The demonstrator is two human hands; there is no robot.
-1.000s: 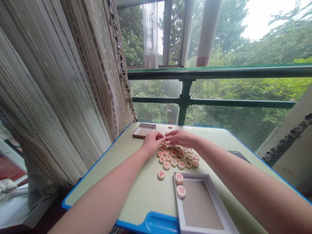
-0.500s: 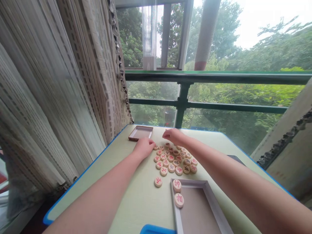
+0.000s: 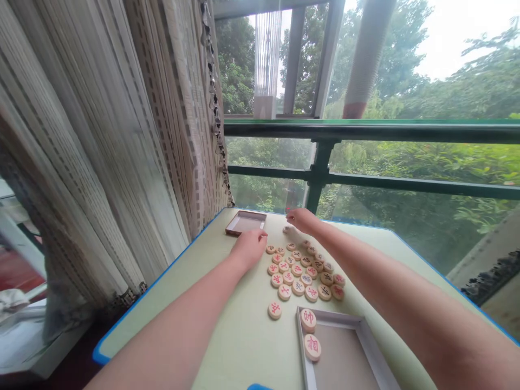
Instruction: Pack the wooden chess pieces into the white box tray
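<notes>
Fingers [image 3: 260,236] of left hand [image 3: 248,248]: bent downward, knuckles up, tips resting on table [image 3: 227,336] just beside near corner of small brown tray [image 3: 245,223]. Grip: cannot tell, undersides of fingers hidden. Heel of hand touching or nearly touching left edge of chess pieces [image 3: 303,269].

Fingers [image 3: 291,216] of right hand [image 3: 303,220]: bunched together and pointing left, near far edge of table. Grip: cannot tell whether closed on anything. Directly below fingertips: pale piece [image 3: 289,229], lying flat on table, apart from main group.

Chess pieces: round wooden discs, face up, red and dark characters on top. Location: middle of table, between both forearms, laid in loose rows running from far left to near right.

Single disc [image 3: 275,310]: set apart on near side of group, red character up.

White tray [image 3: 345,357]: at near edge of table, under right forearm, cut off by picture border. Contents: two discs with red characters, first disc [image 3: 307,319] in far left corner, second disc [image 3: 312,346] just behind it against left wall.

Small brown tray: far left of table, nothing visible inside.

Surroundings: striped curtain [image 3: 122,162] at left, green railing [image 3: 365,131] beyond table, trees behind glass.
</notes>
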